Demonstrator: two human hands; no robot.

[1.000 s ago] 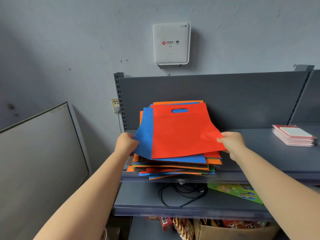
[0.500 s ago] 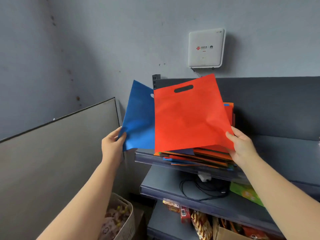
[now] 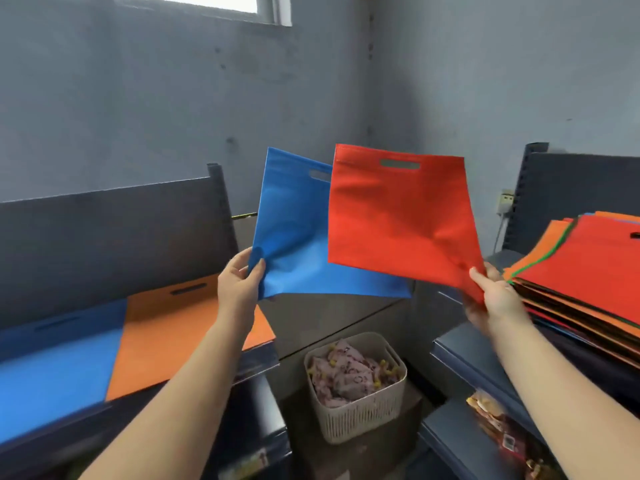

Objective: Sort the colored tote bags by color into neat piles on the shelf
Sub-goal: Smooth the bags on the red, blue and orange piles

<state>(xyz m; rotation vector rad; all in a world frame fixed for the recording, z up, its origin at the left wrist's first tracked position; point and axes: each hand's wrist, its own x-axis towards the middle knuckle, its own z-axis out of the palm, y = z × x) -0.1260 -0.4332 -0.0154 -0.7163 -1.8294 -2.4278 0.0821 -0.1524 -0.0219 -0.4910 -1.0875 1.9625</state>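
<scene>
Left hand (image 3: 239,282) fingers (image 3: 258,268) pinch the blue bag (image 3: 294,244) by its corner; right hand (image 3: 495,299) fingers pinch the red bag (image 3: 398,216). Both hang above the basket (image 3: 356,393), the mixed stack (image 3: 581,268) to its right. A loose corner pinch could drop either into the basket.

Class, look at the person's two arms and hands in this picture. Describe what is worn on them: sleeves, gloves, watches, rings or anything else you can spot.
Nothing is worn that shows. Both forearms are bare up to the picture's lower edge, with no sleeve or cuff in view. The left hand and the right hand have no gloves, and no watch, bracelet or ring can be seen on the wrists or fingers. The nails look short and unpainted.
</scene>
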